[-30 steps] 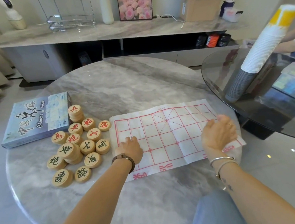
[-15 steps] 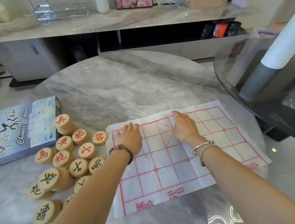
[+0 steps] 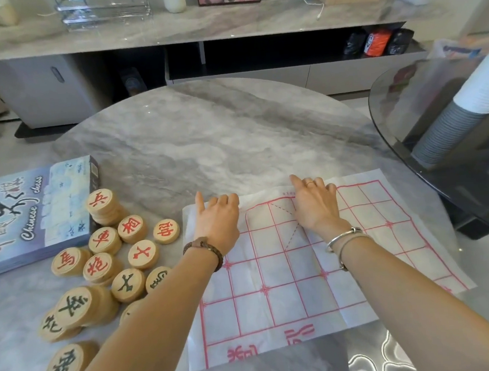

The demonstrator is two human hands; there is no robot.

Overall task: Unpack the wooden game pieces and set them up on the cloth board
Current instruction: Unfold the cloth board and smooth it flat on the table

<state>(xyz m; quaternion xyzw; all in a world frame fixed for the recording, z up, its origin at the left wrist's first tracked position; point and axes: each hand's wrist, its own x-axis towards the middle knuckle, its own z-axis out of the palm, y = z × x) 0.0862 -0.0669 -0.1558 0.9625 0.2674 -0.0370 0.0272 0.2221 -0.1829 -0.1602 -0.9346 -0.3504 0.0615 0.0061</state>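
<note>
A white cloth board (image 3: 291,272) with a red grid lies flat on the round marble table (image 3: 204,141). My left hand (image 3: 218,221) presses palm down on the board's far left corner, fingers loosely spread, holding nothing. My right hand (image 3: 316,201) rests palm down on the far edge near the middle, index finger stretched past the cloth. Several round wooden game pieces (image 3: 109,263) with red or black characters lie loose and partly stacked left of the cloth. The blue game box (image 3: 31,211) sits beyond them at the left edge.
A round glass table (image 3: 401,105) stands close on the right, with a tall stack of paper cups (image 3: 462,109) on it. A low marble sideboard (image 3: 196,28) runs along the back wall. Bare marble lies beyond the cloth.
My right hand slid from the board's right edge to its far middle edge. My left hand moved up to the far left corner. The view has come closer to the table.
</note>
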